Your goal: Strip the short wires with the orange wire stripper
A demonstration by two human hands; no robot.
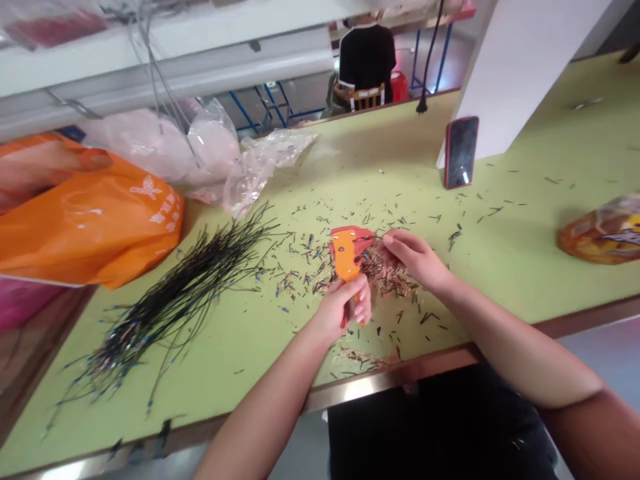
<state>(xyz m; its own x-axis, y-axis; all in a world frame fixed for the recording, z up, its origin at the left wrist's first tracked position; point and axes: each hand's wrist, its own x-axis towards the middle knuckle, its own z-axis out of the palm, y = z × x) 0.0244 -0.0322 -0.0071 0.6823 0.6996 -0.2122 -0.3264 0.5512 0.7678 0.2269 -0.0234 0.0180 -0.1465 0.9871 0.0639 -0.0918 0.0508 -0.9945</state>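
An orange and red wire stripper (345,257) stands upright over the table, its handles wrapped by the fingers of my left hand (346,303). To its right, my right hand (411,257) pinches a thin black wire (371,238) that reaches into the tool's jaw side. Whether the jaws are closed on the wire is too small to tell. Beneath and around both hands lies a pile of short black and copper-coloured offcuts (393,277). A large bundle of black wires (185,287), some ends with small blue tips, lies to the left of my left hand.
On the left are an orange bag (95,213) and clear plastic bags (215,147). A phone (461,152) leans against a white post (525,73). Packaged food (603,233) sits at the right. Behind the green table (280,373) a person (367,57) sits facing away.
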